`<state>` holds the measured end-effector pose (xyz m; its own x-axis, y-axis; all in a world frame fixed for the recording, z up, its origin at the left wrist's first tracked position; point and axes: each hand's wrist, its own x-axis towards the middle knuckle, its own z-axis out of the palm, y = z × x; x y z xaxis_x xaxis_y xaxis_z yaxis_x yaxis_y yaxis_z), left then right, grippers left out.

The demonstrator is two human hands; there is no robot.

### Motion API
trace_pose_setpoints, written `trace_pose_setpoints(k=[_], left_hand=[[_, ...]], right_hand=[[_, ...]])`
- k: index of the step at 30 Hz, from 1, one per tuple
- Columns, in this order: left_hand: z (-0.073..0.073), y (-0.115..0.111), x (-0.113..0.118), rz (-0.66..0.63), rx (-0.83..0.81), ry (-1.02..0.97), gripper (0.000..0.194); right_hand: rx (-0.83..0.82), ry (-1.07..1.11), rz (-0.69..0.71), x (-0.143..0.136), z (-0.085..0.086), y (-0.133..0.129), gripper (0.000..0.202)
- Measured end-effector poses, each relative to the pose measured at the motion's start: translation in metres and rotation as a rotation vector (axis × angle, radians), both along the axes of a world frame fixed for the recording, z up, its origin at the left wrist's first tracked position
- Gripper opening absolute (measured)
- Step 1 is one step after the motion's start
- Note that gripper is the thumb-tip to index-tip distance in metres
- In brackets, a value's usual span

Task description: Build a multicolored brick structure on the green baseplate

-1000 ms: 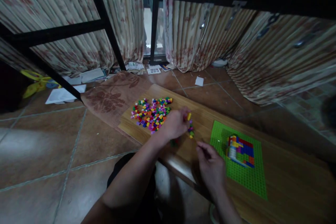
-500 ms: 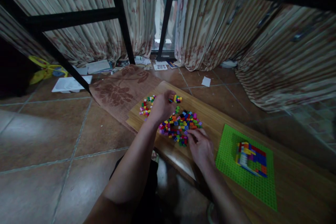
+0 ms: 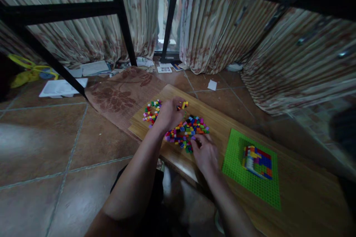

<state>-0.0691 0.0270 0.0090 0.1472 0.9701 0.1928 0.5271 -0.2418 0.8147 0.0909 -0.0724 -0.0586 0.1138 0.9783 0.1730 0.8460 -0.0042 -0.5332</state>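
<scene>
Many small coloured toy bricks [image 3: 185, 139] lie loosely heaped on the wooden table [image 3: 219, 118]. My left hand [image 3: 170, 114] reaches over the heap with curled fingers, beside a few yellow bricks [image 3: 183, 104] at its far edge. What its fingertips hold, if anything, is hidden. My right hand [image 3: 206, 152] is at the heap's near right edge, thumb and forefinger pinched at a small purple brick [image 3: 193, 138]. Farther right, a green baseplate [image 3: 236, 170] carries a low block of red, blue, white, yellow and orange bricks [image 3: 258, 163].
A brown patterned cloth [image 3: 116, 96] runs beneath the table's far end. Papers [image 3: 96, 67], a white tray [image 3: 63, 87] and a yellow object [image 3: 27, 70] lie on the tiled floor. A black metal frame [image 3: 122, 18] stands before striped curtains [image 3: 217, 26].
The view has turned slightly, so the whole scene sits a little farther left. Both hands stay at the same parts of the brick heap, with only small finger movements.
</scene>
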Motion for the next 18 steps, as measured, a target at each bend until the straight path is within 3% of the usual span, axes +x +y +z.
trace_pose_setpoints(k=[5,11,15,18], left_hand=[[-0.002,-0.001,0.005,-0.168,-0.055,0.036,0.039],[-0.007,-0.028,0.041,-0.568,-0.11,0.193,0.038],[-0.016,-0.052,0.071,-0.671,-0.093,0.334,0.039],[-0.022,-0.061,0.083,-0.676,-0.056,0.508,0.043]], right_hand=[[0.013,0.161,-0.034,-0.001,0.012,-0.003,0.019],[0.051,0.563,-0.204,0.034,0.019,-0.038,0.023],[0.042,0.748,-0.37,0.06,0.016,-0.065,0.031],[0.057,0.824,-0.468,0.076,0.018,-0.077,0.034]])
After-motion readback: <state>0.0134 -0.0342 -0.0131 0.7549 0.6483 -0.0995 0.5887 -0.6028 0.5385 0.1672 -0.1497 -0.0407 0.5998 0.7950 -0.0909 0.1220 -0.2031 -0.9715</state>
